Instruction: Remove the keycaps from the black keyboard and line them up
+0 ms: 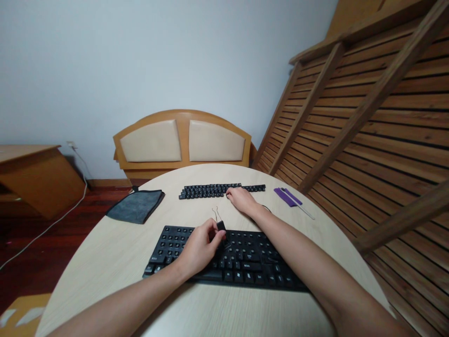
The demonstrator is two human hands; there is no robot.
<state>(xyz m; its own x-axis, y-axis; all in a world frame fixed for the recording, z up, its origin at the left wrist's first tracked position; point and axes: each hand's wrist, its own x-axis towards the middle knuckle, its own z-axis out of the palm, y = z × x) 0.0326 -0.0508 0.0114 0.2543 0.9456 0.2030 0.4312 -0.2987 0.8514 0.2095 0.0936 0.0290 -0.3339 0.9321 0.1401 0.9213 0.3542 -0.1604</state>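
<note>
My left hand (201, 245) grips a keycap puller above the keyboard. The black handle of the keycap puller (220, 225) shows between thumb and fingers, with its two thin wire prongs pointing up and away. Under that hand lies a black keyboard (245, 267); many of its keys in the upper rows are bare stems, while the lower rows still carry caps. Farther back, my right hand (242, 200) has its fingertips pinched on a black keycap at the near edge of the laid-out keycaps (203, 191). The fingers mostly cover that keycap.
On the left of the round table (105, 271) lies a dark grey cloth pouch (136, 207). A purple cloth (287, 197) with a thin white-handled brush (304, 210) lies on the right. Wooden slats (351, 140) lean along the right side; a headboard (184, 140) stands behind.
</note>
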